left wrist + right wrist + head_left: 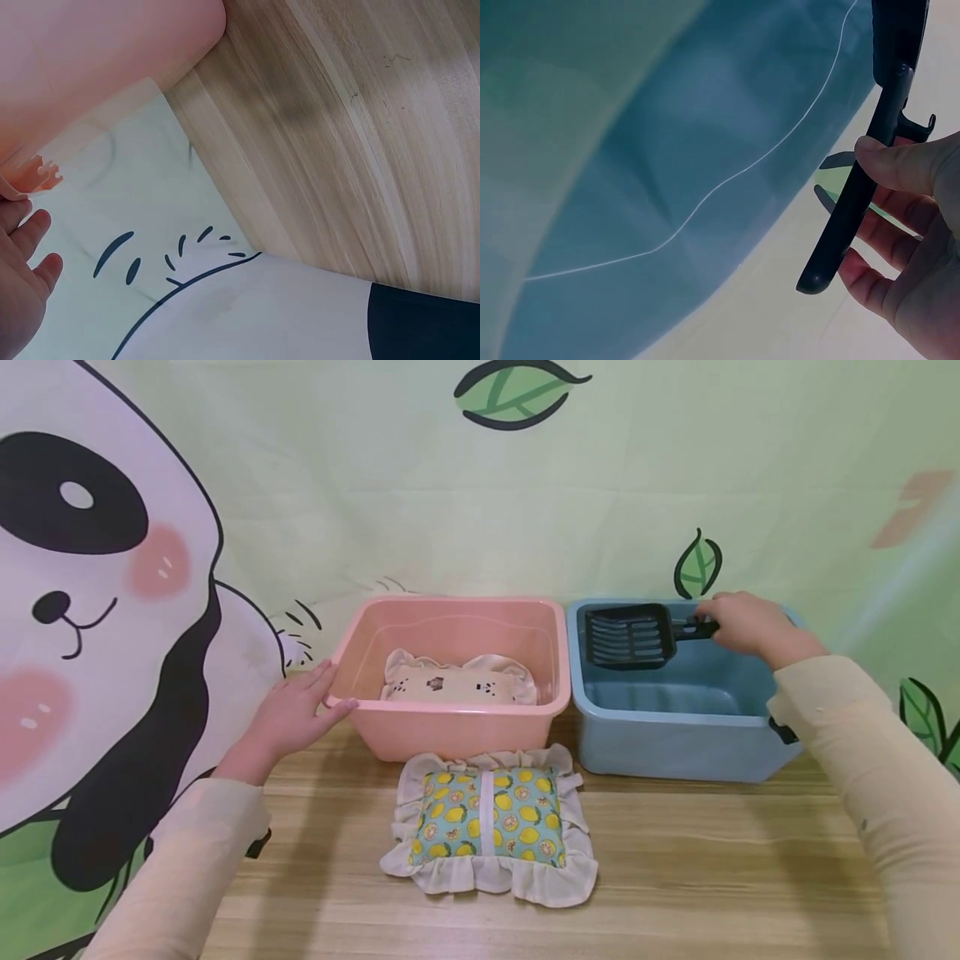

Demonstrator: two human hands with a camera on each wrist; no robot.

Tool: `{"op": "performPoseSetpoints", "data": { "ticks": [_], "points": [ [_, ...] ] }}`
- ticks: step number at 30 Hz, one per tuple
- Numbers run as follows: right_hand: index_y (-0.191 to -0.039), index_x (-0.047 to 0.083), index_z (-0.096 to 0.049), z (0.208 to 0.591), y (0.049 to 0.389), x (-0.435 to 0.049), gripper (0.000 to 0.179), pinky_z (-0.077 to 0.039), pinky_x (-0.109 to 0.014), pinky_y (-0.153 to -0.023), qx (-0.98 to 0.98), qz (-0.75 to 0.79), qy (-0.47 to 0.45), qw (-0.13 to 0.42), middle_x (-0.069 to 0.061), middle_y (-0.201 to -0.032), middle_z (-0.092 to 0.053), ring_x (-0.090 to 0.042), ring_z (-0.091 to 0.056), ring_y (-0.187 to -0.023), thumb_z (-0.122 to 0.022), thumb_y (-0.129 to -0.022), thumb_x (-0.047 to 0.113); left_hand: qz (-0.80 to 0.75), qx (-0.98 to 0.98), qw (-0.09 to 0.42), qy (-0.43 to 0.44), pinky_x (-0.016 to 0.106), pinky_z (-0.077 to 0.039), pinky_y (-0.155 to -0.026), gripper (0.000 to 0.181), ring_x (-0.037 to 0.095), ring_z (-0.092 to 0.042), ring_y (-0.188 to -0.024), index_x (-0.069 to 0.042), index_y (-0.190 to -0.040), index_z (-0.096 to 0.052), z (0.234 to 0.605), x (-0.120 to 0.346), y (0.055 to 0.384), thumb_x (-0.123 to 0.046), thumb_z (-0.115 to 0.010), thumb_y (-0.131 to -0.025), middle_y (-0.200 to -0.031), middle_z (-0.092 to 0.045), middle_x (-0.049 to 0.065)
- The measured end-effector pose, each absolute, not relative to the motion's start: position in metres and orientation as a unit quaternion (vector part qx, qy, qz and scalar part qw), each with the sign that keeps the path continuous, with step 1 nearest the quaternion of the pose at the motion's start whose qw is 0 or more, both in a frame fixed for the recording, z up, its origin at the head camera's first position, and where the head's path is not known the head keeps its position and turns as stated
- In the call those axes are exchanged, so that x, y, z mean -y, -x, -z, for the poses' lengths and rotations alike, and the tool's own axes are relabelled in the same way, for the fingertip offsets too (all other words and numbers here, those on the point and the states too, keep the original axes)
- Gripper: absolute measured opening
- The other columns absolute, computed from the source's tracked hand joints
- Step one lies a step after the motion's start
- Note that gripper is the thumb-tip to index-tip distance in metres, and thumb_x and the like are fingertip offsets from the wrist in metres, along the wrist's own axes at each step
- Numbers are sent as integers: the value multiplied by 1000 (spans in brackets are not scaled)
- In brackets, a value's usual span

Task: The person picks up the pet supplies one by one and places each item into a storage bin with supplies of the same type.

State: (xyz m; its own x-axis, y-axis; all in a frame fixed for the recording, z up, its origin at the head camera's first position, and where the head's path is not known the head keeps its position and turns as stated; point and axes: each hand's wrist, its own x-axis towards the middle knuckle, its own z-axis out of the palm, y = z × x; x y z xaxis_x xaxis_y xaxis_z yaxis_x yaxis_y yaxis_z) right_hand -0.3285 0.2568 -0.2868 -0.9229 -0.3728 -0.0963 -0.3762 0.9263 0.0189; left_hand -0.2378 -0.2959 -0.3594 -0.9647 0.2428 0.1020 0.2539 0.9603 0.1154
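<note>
In the head view my right hand [752,625] grips the handle of a black slotted litter scoop [630,636] over the left part of a blue bin [690,747]. The right wrist view shows the thumb and fingers pinching the dark handle [847,202]. My left hand [296,710] rests on the left rim of a pink bin [457,731], thumb at the front edge and fingers extended. In the left wrist view its fingertips touch the rim from outside. A cream ruffled pillow [457,685] with small printed faces lies inside the pink bin.
A lemon-print pillow [491,818] with white ruffles lies on the wooden table [675,868] in front of the bins. Both bins stand side by side against a pale green cloth backdrop [375,460] with a panda and leaves.
</note>
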Motion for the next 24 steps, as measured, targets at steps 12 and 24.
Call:
{"op": "performPoseSetpoints", "data": {
  "ticks": [12,24],
  "points": [
    [-115,-5,-53,292,333,-250,39,-44,-50,-77,-980,-16,191,51,-28,-114,-53,-40,-51,-99,-44,-78,-6,63,989,44,125,55,-20,-103,78,40,-27,-128,0,-139,-21,362,297,239,-58,-33,-87,-143,-24,20],
    [-118,-4,-53,288,337,-242,40,-45,-48,-75,-982,-19,175,63,-27,-116,-52,-38,-51,-100,-42,-79,-6,69,989,37,122,55,-18,-103,79,39,-25,-129,-1,-140,-19,363,298,239,-58,-31,-87,-144,-22,19]
  ]
}}
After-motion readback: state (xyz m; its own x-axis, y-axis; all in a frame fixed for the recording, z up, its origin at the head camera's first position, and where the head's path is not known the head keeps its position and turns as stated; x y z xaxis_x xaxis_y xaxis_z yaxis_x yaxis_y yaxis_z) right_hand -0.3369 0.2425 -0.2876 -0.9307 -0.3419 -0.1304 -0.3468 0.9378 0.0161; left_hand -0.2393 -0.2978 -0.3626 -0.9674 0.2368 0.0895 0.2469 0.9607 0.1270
